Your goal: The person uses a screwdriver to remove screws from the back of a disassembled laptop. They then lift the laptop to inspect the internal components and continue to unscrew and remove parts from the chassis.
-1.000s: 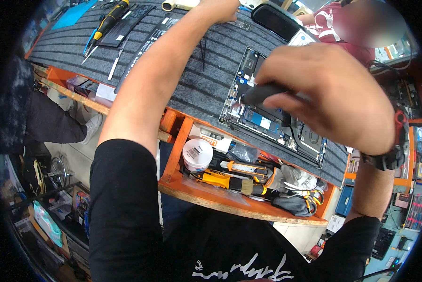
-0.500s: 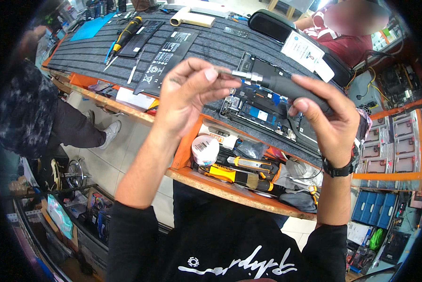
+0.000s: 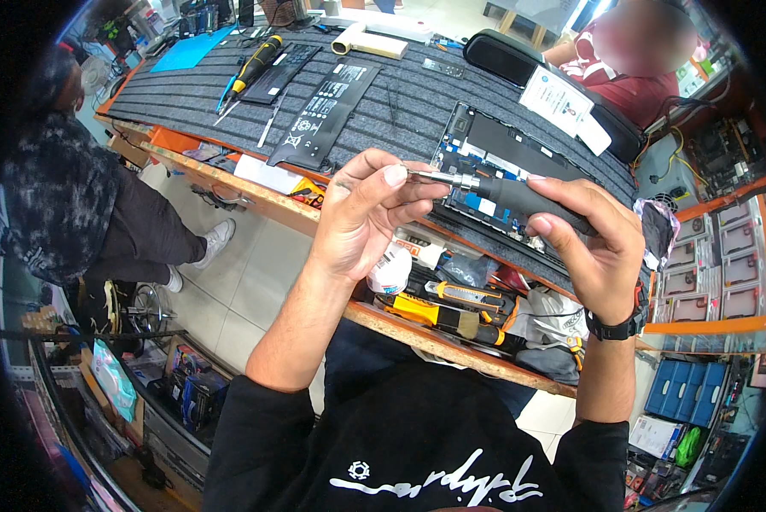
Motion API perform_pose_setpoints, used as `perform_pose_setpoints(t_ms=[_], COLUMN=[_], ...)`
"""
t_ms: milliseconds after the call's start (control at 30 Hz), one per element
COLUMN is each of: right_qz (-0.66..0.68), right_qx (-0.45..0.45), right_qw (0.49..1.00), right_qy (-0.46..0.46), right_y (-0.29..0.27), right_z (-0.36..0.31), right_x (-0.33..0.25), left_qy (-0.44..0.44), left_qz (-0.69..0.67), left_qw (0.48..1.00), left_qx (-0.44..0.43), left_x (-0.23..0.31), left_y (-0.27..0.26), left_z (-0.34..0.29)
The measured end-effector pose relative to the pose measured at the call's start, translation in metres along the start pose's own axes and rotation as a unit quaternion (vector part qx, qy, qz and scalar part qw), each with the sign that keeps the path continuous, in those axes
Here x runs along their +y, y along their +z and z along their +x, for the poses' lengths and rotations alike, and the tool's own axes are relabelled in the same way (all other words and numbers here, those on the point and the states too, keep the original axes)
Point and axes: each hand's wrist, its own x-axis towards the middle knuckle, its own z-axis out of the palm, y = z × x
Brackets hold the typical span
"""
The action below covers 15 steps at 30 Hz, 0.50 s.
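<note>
Left forearm slanting inward, left grip pinched, palm showing; right forearm near upright, right grip curled.

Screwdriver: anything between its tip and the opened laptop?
Yes: the left hand, its fingers pinching the tip end of the screwdriver. The right hand holds the handle. No loose item shows between screwdriver and opened laptop; whatever the hands cover can't be seen.

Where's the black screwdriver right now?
In the head view, the black screwdriver is right of centre, held between the left hand and right hand, in front of the opened laptop.
</note>
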Motion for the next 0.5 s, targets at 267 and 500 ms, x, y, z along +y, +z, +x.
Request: perform_pose_setpoints(t_ms=[267, 500], right_qz=[-0.066, 0.08], right_qx=[-0.008, -0.067], right_qw=[0.993, 0.984], right_qy=[-0.101, 0.144], right_y=[0.006, 0.002], right_z=[0.013, 0.034], right_x=[-0.002, 0.003], left_qy=[0.008, -0.003], left_qz=[0.0, 0.171], left_qw=[1.0, 0.984], left_qx=[0.011, 0.041], left_x=[0.001, 0.014], left_y=[-0.005, -0.018], left_z=[-0.003, -0.004])
